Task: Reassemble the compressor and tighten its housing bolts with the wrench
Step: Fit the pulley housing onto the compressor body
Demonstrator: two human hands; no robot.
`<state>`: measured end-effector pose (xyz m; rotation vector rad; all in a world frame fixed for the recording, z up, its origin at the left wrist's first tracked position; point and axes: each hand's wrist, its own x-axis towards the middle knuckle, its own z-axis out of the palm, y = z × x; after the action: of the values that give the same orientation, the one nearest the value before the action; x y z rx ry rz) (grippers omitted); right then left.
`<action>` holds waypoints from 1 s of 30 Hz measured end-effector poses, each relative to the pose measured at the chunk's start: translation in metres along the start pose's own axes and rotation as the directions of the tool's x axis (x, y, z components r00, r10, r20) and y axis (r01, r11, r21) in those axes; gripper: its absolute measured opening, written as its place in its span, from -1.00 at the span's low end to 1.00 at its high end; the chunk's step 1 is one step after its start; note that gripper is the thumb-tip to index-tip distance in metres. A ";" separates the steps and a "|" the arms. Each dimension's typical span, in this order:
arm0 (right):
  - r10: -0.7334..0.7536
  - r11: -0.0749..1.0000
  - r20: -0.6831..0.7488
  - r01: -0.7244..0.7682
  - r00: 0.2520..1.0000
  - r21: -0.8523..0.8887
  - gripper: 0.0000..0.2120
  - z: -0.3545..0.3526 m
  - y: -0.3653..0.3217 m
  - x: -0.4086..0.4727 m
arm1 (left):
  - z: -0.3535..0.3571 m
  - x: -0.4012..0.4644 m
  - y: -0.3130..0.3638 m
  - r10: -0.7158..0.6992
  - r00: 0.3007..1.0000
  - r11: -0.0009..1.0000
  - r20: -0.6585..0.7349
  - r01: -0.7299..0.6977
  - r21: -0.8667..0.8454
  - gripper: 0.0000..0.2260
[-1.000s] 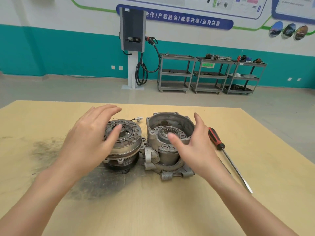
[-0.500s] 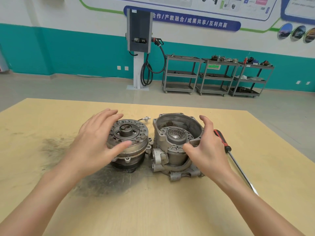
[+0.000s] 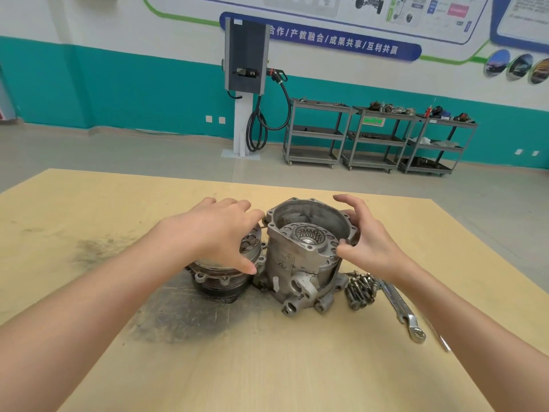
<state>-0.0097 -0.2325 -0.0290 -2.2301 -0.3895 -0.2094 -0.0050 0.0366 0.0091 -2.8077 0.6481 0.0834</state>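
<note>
Two compressor parts stand side by side on the wooden table (image 3: 267, 370). The open aluminium housing (image 3: 297, 263) on the right shows a needle bearing inside. On the left is the front section with the black pulley (image 3: 219, 279). My left hand (image 3: 214, 233) lies over the top of the front section, thumb at its near edge and fingers at the far edge. My right hand (image 3: 371, 242) grips the housing's right rim, thumb on the inner flange. A pile of bolts (image 3: 359, 288) and a silver wrench (image 3: 398, 307) lie just right of the housing.
A dark greasy stain (image 3: 178, 310) spreads under and in front of the pulley part. A screwdriver shaft (image 3: 442, 341) shows beside my right forearm. Beyond the table are open floor, a charging post (image 3: 246, 55) and grey parts carts (image 3: 377, 138) along the wall.
My left hand has closed down over the front section and my right hand has moved to the housing's far right rim. The bolts and wrench, hidden before, now show.
</note>
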 end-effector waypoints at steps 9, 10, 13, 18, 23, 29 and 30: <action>-0.086 0.994 0.087 0.079 0.992 0.080 -0.29 -0.009 0.007 0.002 | 0.005 0.005 -0.015 0.054 0.998 0.999 0.042 -0.054 -0.008 -0.17; -0.096 0.992 0.094 0.087 0.991 0.093 -0.30 -0.009 0.008 0.001 | 0.006 0.004 -0.017 0.074 0.996 0.997 0.040 -0.074 -0.006 -0.16; -0.124 0.988 0.115 0.112 0.986 0.107 -0.31 -0.009 0.012 0.002 | 0.009 -0.001 -0.023 0.129 0.990 0.992 0.059 -0.127 -0.027 -0.09; -0.150 0.988 0.171 0.152 0.974 -0.004 -0.30 -0.018 0.011 0.007 | 0.001 -0.004 -0.024 0.178 0.981 0.984 0.076 -0.176 -0.029 -0.12; -0.087 0.960 0.053 0.098 0.995 -0.264 -0.31 -0.017 0.016 -0.007 | 0.005 -0.011 -0.030 0.214 0.975 0.977 0.060 -0.211 -0.040 -0.14; -0.107 0.967 -0.121 0.075 0.987 -0.242 -0.34 0.006 0.019 -0.015 | -0.002 -0.007 -0.025 0.194 0.974 0.981 0.116 -0.193 -0.018 -0.16; -0.119 0.965 -0.106 0.089 0.987 -0.247 -0.34 0.007 0.020 -0.014 | -0.005 -0.006 -0.025 0.198 0.971 0.980 0.135 -0.193 -0.053 -0.15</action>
<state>-0.0164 -0.2421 -0.0514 -2.4221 -0.4354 -0.4674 0.0001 0.0594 0.0202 -2.7354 0.8955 0.3301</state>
